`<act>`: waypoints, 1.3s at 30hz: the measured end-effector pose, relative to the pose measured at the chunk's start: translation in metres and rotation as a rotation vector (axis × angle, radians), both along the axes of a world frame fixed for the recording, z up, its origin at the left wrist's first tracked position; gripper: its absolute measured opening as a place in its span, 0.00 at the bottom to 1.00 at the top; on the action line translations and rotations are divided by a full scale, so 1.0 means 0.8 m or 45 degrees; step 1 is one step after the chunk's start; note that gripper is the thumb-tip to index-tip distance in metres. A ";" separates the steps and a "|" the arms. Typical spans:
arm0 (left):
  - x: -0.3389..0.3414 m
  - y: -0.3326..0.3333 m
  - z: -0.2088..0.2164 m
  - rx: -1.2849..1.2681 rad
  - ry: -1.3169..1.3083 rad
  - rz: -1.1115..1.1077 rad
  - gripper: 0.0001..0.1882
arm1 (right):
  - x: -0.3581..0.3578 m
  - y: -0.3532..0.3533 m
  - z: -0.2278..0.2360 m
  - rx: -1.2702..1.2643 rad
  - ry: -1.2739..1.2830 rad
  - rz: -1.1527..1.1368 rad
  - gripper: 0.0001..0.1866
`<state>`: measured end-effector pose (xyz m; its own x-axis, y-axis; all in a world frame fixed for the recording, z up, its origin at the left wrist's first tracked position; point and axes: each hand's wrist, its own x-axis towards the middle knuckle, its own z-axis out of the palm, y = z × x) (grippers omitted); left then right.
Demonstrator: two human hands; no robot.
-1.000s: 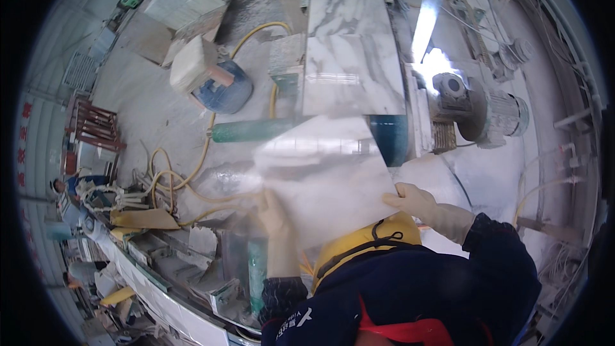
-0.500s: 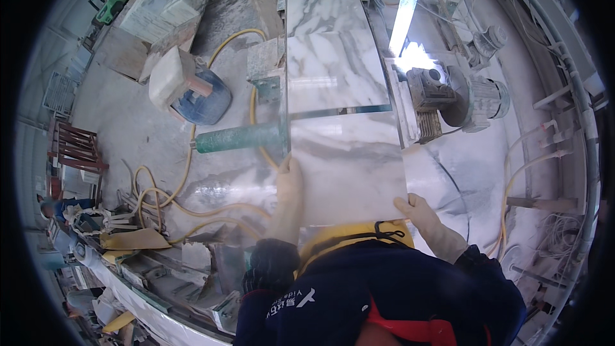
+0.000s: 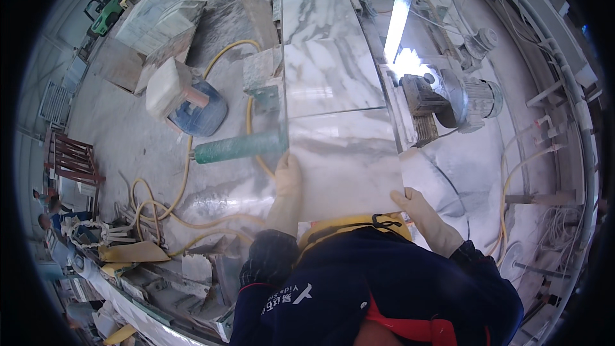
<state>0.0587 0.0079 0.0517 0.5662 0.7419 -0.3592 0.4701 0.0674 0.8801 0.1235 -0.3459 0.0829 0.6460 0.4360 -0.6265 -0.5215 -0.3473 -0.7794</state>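
A polished white marble slab (image 3: pixel 346 170) with soft grey veining lies flat in front of my waist. My left hand (image 3: pixel 288 179), in a pale cream glove, grips its left edge with the fingers closed. At the near right corner, my gloved right hand (image 3: pixel 415 208) is closed on the same slab, thumb on top and fingers hidden underneath. The far edge of this slab meets a second, more strongly veined marble slab (image 3: pixel 333 80), with only a thin dark seam between them. More marble continues in line beyond.
A green roller (image 3: pixel 237 147) sticks out left of the slabs. To the right sits a grey motor (image 3: pixel 477 102) beside a bright glare. A blue drum (image 3: pixel 202 112), a yellow hose (image 3: pixel 186 173) and stone offcuts (image 3: pixel 195 272) lie to the left. People are visible at far left.
Both hands have moved the near slab forward, and the gap to the slab beyond has narrowed to a thin seam. The view has shifted slightly.
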 end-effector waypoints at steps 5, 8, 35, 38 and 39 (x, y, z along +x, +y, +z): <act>0.007 0.005 -0.010 -0.009 0.022 0.023 0.28 | 0.010 -0.002 -0.013 -0.073 0.001 0.030 0.23; 0.009 0.006 -0.018 -0.048 -0.013 0.038 0.28 | 0.016 -0.001 -0.023 -0.122 0.011 0.023 0.23; -0.105 -0.035 -0.020 -0.655 0.135 0.065 0.33 | 0.192 0.245 -0.030 -0.300 -1.611 0.759 0.38; -0.095 -0.034 -0.012 -0.541 0.214 -0.036 0.33 | 0.212 0.287 -0.040 -0.276 -1.699 0.858 0.39; -0.095 -0.037 -0.011 -0.584 0.181 0.014 0.33 | 0.217 0.294 -0.041 -0.233 -1.702 0.841 0.39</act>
